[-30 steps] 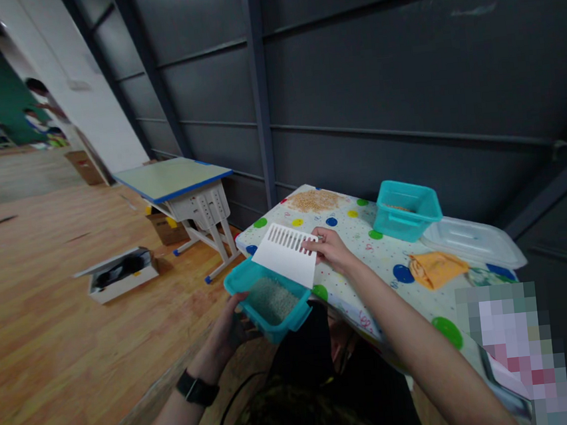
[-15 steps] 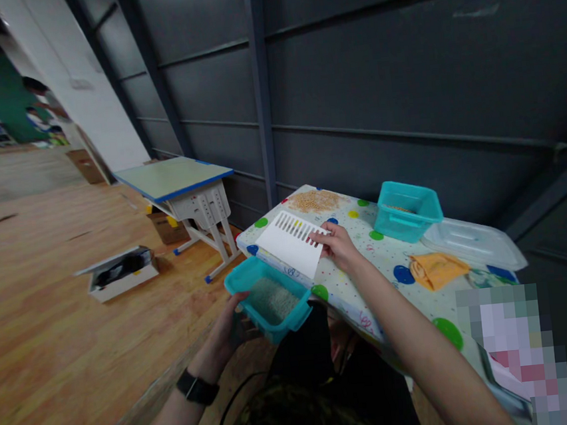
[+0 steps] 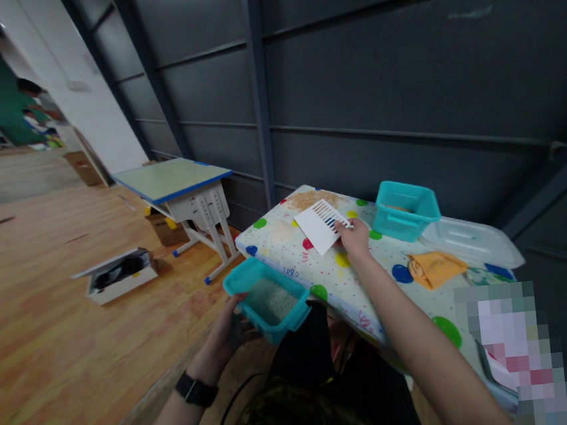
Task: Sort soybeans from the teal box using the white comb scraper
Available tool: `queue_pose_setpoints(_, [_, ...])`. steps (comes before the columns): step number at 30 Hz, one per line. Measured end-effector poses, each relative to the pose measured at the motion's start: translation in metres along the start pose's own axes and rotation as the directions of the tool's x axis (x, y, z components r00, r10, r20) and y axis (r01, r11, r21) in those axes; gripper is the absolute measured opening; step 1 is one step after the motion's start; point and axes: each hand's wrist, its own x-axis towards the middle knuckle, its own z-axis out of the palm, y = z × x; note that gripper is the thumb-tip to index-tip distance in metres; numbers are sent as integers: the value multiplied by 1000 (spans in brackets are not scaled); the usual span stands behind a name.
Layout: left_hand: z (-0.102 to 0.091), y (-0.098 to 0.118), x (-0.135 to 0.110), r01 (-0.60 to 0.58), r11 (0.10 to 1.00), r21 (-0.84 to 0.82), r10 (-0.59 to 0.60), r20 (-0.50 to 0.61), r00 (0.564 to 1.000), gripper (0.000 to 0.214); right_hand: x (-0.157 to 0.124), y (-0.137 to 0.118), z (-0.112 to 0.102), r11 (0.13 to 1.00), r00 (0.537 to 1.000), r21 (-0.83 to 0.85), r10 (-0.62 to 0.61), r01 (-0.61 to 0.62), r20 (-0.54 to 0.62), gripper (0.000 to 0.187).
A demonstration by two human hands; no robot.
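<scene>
My left hand (image 3: 232,328) grips the left side of a teal plastic box (image 3: 299,314) at the near table edge; pale grains like rice (image 3: 272,300) lie in it. In my right hand (image 3: 353,238) is a white slotted card (image 3: 320,229), pinched by its right end above the table. Beyond the card a heap of tan grains or beans (image 3: 312,199) is spread on the tabletop. A thin patch of pale grains (image 3: 281,231) lies left of the card.
A second teal box (image 3: 406,211) holds some tan grains at the back right. Beside it are a clear lid (image 3: 477,242) and an orange cloth (image 3: 435,269). Another desk (image 3: 174,177) and an open white box (image 3: 122,275) stand to the left. A dark wall (image 3: 375,77) rises behind the table.
My right hand has moved the slotted card away from the teal box's edge, farther over the table and to the right, turning it. My left hand and its box stay in place.
</scene>
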Motion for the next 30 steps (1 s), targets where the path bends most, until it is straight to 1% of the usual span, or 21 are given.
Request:
queue_pose_setpoints(3, [1,2,-1,6,1000,-5,-6,-17,1000,30,-2,-1,2,997,996,-82,-4,-3,-90,28])
queue_pose_setpoints(5, [1,2,-1,6,1000,-10,-6,-22,1000,34,-6,-5,4,995,998,-102,-3,-4,-67,26])
queue_pose_setpoints(7, [0,1,-1,5,1000,-13,-6,-14,1000,37,-10,-10,5,995,999,-95,27,-30,-32,26])
queue_pose_setpoints(10, [-3,-1,2,-7,1000,-17,7,6,1000,41,-15,-17,5,995,996,-48,85,-84,31,25])
queue_pose_setpoints(12, [-5,-2,4,-16,1000,-18,16,14,1000,44,-15,-20,4,996,994,-7,89,-89,61,26])
queue_pose_setpoints(14, [-6,-3,6,-17,1000,-17,17,14,1000,45,-14,-21,1,999,997,9,53,-54,60,27])
queue_pose_setpoints(17, [-7,-4,7,-14,1000,-15,14,14,1000,41,-12,-19,-2,999,1000,-33,-1,2,28,26])
queue_pose_setpoints(20, [-6,-3,6,-14,1000,-13,15,14,1000,37,-12,-17,-4,997,999,-71,26,-24,27,24])
queue_pose_setpoints(25, [-3,-1,3,-10,1000,-6,10,-7,1000,34,-12,-16,-4,998,994,-63,30,-23,106,21])
queue_pose_setpoints(28, [-2,0,2,-3,1000,-3,3,-13,1000,32,-12,-16,-5,998,995,-33,50,-47,88,21])
queue_pose_setpoints(30, [-1,1,1,-2,1000,-1,2,-9,1000,35,-13,-18,-5,997,996,-53,57,-53,75,21])
